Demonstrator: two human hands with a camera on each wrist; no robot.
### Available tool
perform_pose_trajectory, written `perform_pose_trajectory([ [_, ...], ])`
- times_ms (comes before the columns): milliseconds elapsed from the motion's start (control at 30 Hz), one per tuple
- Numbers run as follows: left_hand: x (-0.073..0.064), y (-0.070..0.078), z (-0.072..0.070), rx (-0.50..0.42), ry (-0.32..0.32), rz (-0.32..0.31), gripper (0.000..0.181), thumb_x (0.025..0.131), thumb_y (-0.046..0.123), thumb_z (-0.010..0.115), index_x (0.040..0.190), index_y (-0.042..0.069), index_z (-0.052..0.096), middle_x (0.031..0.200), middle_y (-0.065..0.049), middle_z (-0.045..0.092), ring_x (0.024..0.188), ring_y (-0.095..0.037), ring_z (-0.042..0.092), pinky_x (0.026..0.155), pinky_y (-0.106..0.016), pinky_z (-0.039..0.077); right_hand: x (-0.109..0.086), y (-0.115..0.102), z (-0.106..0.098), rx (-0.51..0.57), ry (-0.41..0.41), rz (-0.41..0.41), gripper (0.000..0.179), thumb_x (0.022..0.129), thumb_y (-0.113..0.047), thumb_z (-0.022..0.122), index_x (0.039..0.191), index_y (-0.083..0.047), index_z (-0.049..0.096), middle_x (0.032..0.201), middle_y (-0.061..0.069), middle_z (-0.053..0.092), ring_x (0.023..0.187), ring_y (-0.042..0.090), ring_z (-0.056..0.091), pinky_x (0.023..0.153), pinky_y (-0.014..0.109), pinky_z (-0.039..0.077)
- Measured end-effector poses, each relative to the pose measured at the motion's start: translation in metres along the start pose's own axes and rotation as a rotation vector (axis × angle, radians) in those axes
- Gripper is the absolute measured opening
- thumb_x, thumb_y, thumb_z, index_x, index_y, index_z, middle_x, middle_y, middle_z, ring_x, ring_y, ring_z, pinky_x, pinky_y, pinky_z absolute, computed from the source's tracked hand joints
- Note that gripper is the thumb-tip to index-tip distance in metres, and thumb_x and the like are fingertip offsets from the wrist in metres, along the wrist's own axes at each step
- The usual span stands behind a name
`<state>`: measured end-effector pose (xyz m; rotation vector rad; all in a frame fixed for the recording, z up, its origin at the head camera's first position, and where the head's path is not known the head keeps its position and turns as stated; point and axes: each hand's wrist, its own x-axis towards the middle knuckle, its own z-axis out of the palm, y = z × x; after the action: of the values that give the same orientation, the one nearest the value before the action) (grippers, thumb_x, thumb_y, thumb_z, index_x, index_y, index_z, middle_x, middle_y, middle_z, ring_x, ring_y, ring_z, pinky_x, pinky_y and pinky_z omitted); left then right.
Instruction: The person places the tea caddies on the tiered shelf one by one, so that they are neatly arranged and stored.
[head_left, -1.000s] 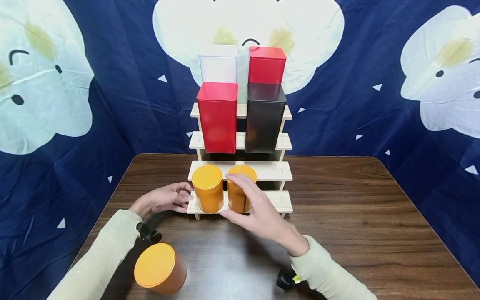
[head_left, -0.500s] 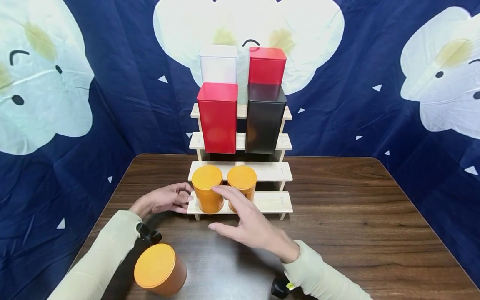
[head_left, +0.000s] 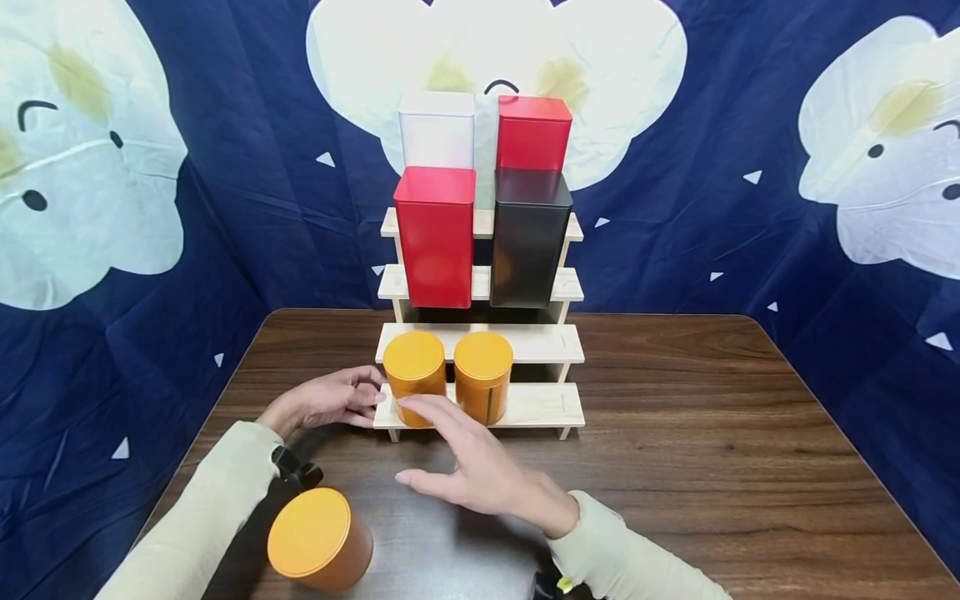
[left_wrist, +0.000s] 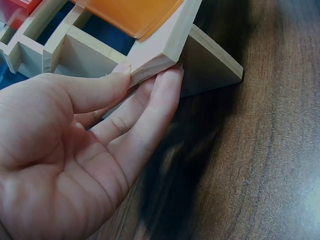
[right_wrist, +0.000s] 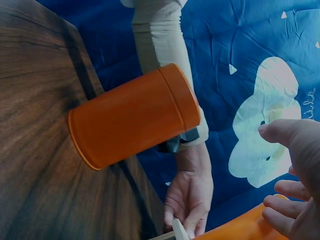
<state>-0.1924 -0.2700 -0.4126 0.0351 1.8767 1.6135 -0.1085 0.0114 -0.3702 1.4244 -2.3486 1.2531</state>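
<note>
My left hand (head_left: 330, 398) pinches the left end of the lowest step of a tiered wooden display rack (head_left: 543, 406). In the left wrist view its thumb lies on top of the board (left_wrist: 167, 45) and fingers reach beneath it. Two orange lidded canisters stand upright on that step, the left canister (head_left: 415, 357) and the right canister (head_left: 483, 357). My right hand (head_left: 480, 467) is in the air in front of them, holding nothing, thumb and fingers spread apart. A third orange canister (head_left: 318, 537) stands on the table nearer to me; the right wrist view also shows this canister (right_wrist: 132, 117).
Higher on the rack stand a tall red tin (head_left: 435, 237) and a black tin (head_left: 530, 242). Behind them are a white tin (head_left: 437, 129) and another red tin (head_left: 534, 132). The dark wooden table (head_left: 712, 433) ends at a blue cloth backdrop (head_left: 247, 100).
My right hand has left the right canister on the lowest step and moved left and toward me. The left hand keeps its hold on the rack.
</note>
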Motion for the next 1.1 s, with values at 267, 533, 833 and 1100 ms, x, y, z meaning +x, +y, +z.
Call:
perform_pose_trajectory([
  [267, 0.002, -0.001, -0.001, -0.021, -0.024, 0.017, 0.028, 0.096, 0.005, 0.053, 0.119, 0.001, 0.037, 0.099, -0.009, 0.058, 0.086, -0.017, 0.064, 0.079, -0.035, 0.057, -0.001, 0.002, 0.015, -0.025, -0.021, -0.040, 0.070, 0.083, -0.033, 0.074, 0.141, -0.014, 0.040, 0.140, -0.003, 0.045, 0.128, 0.007, 0.044, 0.108, 0.026, 0.037],
  [533, 0.002, -0.002, -0.002, -0.018, -0.033, 0.024, 0.026, 0.096, 0.006, 0.054, 0.117, 0.003, 0.038, 0.096, -0.007, 0.058, 0.087, -0.018, 0.064, 0.080, -0.034, 0.057, -0.003, 0.000, 0.030, 0.001, -0.088, -0.015, 0.070, 0.085, -0.035, 0.072, 0.142, -0.016, 0.038, 0.142, -0.003, 0.043, 0.129, 0.006, 0.043, 0.107, 0.026, 0.038],
  [833, 0.000, 0.001, -0.001, 0.003, -0.024, 0.024, 0.023, 0.096, 0.008, 0.054, 0.114, 0.004, 0.039, 0.095, -0.008, 0.056, 0.083, -0.016, 0.063, 0.078, -0.031, 0.057, -0.005, -0.002, 0.040, 0.000, -0.161, -0.042, 0.078, 0.084, -0.040, 0.072, 0.146, -0.019, 0.031, 0.143, -0.005, 0.042, 0.132, 0.002, 0.039, 0.109, 0.020, 0.034],
  [1100, 0.000, 0.001, 0.000, 0.007, -0.010, 0.014, 0.027, 0.096, 0.008, 0.055, 0.116, 0.003, 0.039, 0.098, -0.009, 0.055, 0.083, -0.017, 0.062, 0.079, -0.034, 0.057, -0.006, -0.007, 0.051, 0.028, -0.244, -0.009, 0.081, 0.083, -0.046, 0.070, 0.148, -0.024, 0.027, 0.145, -0.010, 0.038, 0.133, -0.001, 0.036, 0.108, 0.020, 0.034],
])
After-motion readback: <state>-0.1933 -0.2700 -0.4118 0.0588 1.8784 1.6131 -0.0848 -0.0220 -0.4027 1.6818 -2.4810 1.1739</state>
